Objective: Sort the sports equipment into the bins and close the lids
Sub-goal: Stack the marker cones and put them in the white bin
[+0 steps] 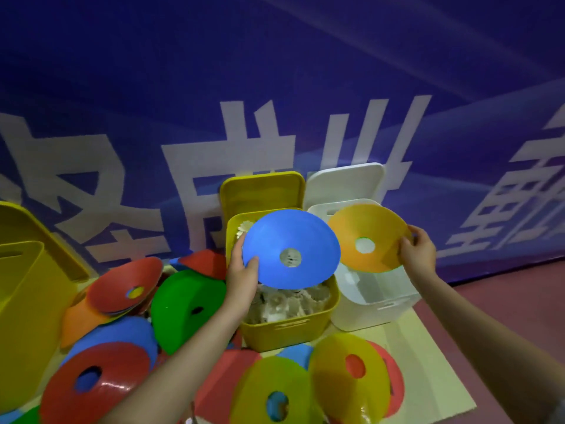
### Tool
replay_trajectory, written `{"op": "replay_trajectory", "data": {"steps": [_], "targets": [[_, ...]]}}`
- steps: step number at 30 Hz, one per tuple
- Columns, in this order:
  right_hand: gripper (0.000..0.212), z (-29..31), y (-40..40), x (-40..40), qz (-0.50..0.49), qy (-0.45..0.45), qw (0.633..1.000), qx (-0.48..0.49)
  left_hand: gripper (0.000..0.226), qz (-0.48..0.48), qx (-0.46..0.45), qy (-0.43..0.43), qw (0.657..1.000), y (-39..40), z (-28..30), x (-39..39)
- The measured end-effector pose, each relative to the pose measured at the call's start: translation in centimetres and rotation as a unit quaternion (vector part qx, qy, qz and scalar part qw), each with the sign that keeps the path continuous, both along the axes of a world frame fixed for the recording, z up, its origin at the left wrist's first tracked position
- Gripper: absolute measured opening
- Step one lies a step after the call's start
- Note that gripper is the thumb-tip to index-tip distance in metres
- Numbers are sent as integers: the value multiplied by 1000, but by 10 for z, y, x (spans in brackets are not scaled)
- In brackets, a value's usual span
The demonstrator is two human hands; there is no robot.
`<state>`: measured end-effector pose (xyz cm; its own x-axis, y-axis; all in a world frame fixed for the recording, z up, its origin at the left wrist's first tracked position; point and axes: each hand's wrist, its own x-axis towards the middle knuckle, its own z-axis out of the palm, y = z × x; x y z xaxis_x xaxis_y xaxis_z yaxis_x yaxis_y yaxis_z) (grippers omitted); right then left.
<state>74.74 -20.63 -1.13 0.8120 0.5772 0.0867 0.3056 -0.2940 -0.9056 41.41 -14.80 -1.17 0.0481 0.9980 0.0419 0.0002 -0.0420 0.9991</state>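
Now both hands carry a disc cone toward the bins

Presently the left hand (243,276) pinches the rim of the blue cone (291,247), thumb on top and fingers under, and holds it over the open yellow bin (289,327), which already has shuttlecocks inside. The right hand (417,254) pinches the edge of the orange cone (368,238) in the same way, above the open white bin (376,307). Both lids stand up behind the bins. Many more cones, red, green, yellow and blue, lie in a loose pile (122,332) on the pale mat (428,362).

I judge these cones as very light, thin and bendable, with a smooth surface, so a rim grip between thumb and fingers is enough; the centre hole is another place to take hold. They should nest together easily, and they are not fragile
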Motion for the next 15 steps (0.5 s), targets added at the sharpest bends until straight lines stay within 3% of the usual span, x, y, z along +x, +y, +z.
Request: {"op": "replay_trajectory", "data": {"steps": [8, 15], "targets": [[29, -19, -1, 59, 20, -55, 998, 11, 57, -58, -12, 46, 997, -11, -7, 92], [30, -41, -7, 83, -47, 7, 999, 24, 57, -158, 16, 251, 955, -4, -24, 147]]}}
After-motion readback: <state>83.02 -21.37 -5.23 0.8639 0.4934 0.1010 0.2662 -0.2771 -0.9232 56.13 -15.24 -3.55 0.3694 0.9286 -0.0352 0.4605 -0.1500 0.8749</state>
